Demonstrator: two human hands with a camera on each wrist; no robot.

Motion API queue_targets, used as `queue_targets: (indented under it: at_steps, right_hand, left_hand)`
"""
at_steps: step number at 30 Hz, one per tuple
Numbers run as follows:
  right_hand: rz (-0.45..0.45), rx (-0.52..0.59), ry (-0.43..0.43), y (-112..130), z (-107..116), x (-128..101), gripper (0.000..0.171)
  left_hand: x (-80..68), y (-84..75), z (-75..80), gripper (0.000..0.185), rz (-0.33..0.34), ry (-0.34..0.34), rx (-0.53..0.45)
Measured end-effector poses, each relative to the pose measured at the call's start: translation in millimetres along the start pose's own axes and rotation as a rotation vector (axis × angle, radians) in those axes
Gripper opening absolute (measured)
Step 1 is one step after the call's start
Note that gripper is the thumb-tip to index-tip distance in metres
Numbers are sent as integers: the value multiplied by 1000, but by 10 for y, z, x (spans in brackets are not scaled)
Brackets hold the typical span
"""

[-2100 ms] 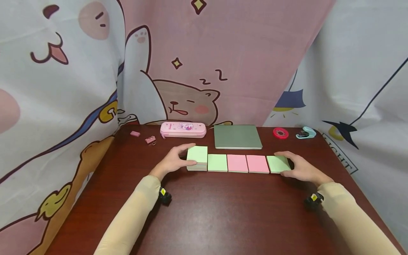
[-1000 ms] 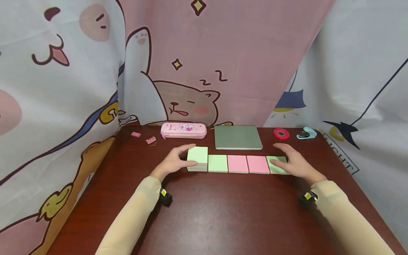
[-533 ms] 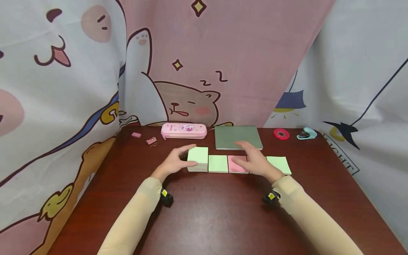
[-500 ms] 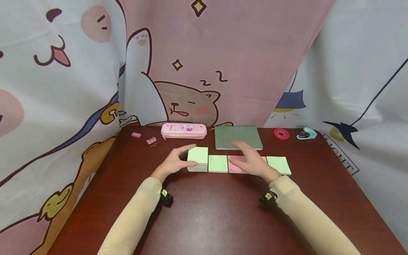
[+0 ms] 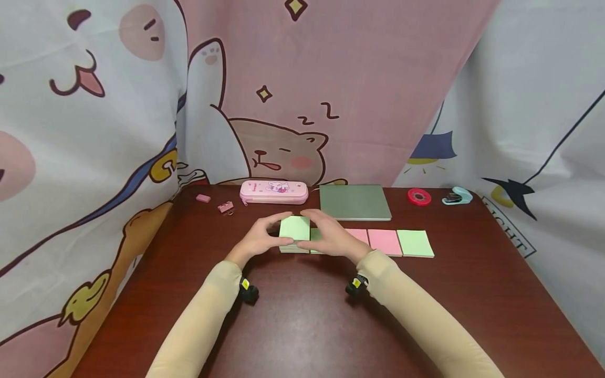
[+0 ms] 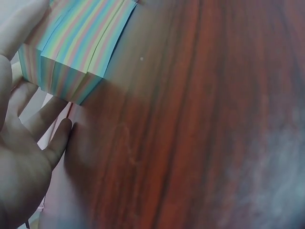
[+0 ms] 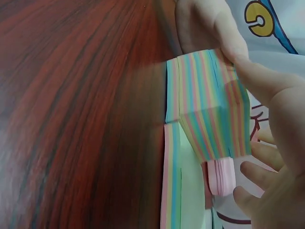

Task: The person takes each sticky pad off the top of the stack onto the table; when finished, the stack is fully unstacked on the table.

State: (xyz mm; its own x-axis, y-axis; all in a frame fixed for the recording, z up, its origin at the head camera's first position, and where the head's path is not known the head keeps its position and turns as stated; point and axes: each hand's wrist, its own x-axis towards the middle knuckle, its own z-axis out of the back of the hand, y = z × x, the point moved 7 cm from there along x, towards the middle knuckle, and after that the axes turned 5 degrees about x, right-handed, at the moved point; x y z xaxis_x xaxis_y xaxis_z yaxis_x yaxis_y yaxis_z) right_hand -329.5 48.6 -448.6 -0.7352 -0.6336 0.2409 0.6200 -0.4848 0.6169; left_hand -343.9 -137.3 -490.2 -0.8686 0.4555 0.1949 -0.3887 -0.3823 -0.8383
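Observation:
A tall stack of sticky note pads, pale green on top, stands at the left end of a row on the table. My left hand holds its left side, thumb in front and fingers behind. From the other side my right hand holds it the same way. Striped edges of the stack show in the right wrist view, with the thumb against its upper part. The right hand partly hides a green pad and a pink pad. Another pink pad and a green pad lie further right.
Along the back of the dark wooden table lie a pink eraser, a pink binder clip, a pink pencil case, a green notebook, a red tape roll and a light blue stapler.
My right hand has left the green pad at the row's right end and moved left over the pads to the tall stack. The left hand has stayed at the stack.

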Motion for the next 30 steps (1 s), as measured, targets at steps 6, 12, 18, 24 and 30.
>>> queue_targets:
  at_steps: [6,12,18,24,30]
  right_hand:
    - [22,-29,11,38,-60,55,85]
    - [3,-59,6,-5,-25,43,85]
    - [-57,-44,-28,-117,123,-129,83]
    - [-51,-5,-87,-130,248,-409,75]
    - [3,106,-90,122,228,-681,71]
  left_hand:
    - [-1,-24,-5,78,-19,21,10]
    - [-7,17,-2,86,19,39,25]
    - [-5,40,-11,77,55,57,3]
    - [-10,31,-12,75,42,36,-17]
    - [-10,31,-17,75,35,27,-37]
